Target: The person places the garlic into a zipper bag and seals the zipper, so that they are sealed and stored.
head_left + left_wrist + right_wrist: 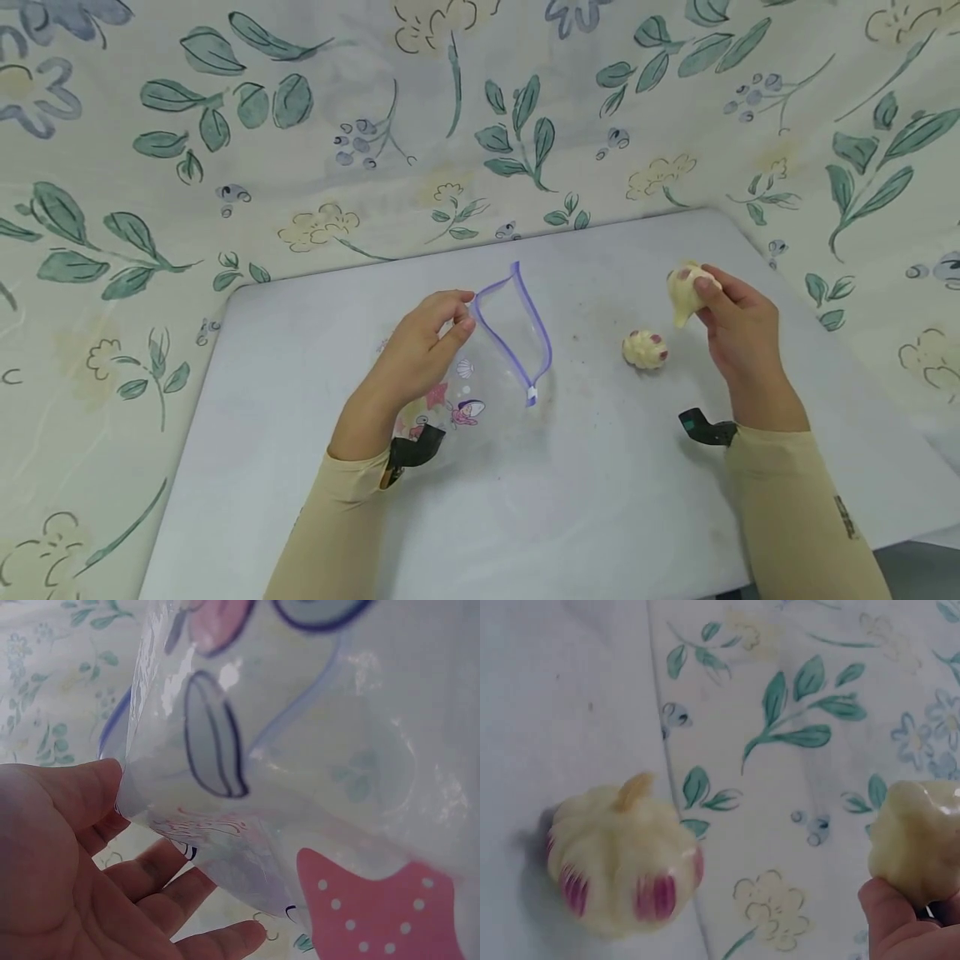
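Observation:
My left hand (420, 346) pinches the edge of a clear plastic zip bag (465, 387) between thumb and index finger, the other fingers spread beneath it in the left wrist view. Sea-animal prints mark the bag, among them a pink starfish (382, 915). Its purple zip strip (545, 333) gapes in a wide loop. On the right, my right hand (742, 333) grips a cream garlic bulb (682, 293) above the table. A second garlic bulb (644, 350), with purple patches, lies on the table left of that hand; its short stem shows in the right wrist view.
A white table (600, 500) carries everything. Behind it and at both sides hangs a cloth (420, 183) printed with leaves and flowers. A white slider (532, 393) sits at the zip's near end.

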The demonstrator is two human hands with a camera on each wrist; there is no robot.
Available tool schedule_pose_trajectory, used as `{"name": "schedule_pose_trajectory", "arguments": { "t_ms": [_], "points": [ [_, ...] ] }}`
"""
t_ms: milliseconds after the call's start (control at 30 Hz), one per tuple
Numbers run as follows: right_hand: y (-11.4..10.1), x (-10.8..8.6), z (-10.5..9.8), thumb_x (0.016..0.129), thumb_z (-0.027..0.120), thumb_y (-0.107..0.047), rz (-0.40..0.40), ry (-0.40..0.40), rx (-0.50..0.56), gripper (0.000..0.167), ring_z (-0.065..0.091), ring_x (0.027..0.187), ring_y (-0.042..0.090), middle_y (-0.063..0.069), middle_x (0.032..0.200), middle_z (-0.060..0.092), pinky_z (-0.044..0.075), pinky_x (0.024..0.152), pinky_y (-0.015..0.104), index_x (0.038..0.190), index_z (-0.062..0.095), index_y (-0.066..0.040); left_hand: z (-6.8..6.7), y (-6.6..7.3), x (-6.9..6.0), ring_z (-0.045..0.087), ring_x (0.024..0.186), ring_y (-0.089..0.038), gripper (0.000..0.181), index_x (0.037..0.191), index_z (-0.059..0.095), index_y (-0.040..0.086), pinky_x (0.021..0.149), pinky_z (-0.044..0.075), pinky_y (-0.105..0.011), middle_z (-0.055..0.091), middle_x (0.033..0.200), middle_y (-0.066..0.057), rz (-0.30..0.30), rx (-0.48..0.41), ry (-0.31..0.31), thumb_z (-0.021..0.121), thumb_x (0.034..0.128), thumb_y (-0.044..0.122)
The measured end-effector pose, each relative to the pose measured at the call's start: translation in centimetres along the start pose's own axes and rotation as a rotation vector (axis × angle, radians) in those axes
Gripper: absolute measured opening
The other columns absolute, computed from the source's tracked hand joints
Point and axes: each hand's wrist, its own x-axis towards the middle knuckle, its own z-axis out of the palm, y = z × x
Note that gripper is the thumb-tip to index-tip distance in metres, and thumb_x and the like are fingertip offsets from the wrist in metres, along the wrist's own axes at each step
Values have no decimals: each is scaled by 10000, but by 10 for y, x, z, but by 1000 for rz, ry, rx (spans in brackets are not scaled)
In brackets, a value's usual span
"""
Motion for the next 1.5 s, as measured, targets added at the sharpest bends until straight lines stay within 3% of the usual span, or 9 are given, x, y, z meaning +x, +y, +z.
{"name": "schedule_pose_trajectory", "arguments": {
  "t_ms": [233, 333, 633, 1033, 1500],
  "points": [
    [-7, -6, 27, 890, 757, -103, -146, -149, 31, 431, 714, 1058, 153, 61, 1156, 718, 559, 905, 218, 1275, 643, 53, 0, -3, -3, 451, 1431, -297, 215, 916, 525, 142, 1181, 354, -519, 570, 1446, -91, 5, 7, 10, 481, 1068, 288],
    [-8, -7, 34, 901, 731, -46, -166, -188, 76, 347, 727, 1031, 169, 86, 1125, 737, 570, 900, 240, 1224, 669, 66, -1, -3, -3, 455, 1426, -294, 222, 914, 528, 133, 1179, 357, -513, 574, 1439, -99, 18, 4, 16, 485, 1068, 288],
    [-1, -10, 45, 900, 735, -54, -125, -207, 70, 311, 727, 1028, 155, 71, 1118, 738, 569, 898, 243, 1192, 693, 45, -2, -1, -2, 450, 1431, -293, 218, 926, 532, 133, 1185, 357, -501, 561, 1452, -97, 12, 0, -2, 480, 1069, 288],
    [1, -13, 63, 881, 773, -154, -73, -216, -26, 441, 706, 1069, 147, 53, 1174, 711, 559, 914, 227, 1263, 656, 34, -2, 2, -4, 441, 1440, -290, 215, 927, 530, 138, 1184, 359, -501, 554, 1460, -88, 5, -5, -4, 474, 1071, 287],
    [13, -17, 78, 917, 733, -129, -67, -270, -81, 446, 701, 1066, 137, 33, 1142, 713, 560, 913, 226, 1279, 605, 98, -3, 3, -5, 433, 1446, -278, 215, 922, 529, 143, 1183, 360, -500, 554, 1460, -76, 4, -8, -1, 475, 1071, 287]
  ]
}}
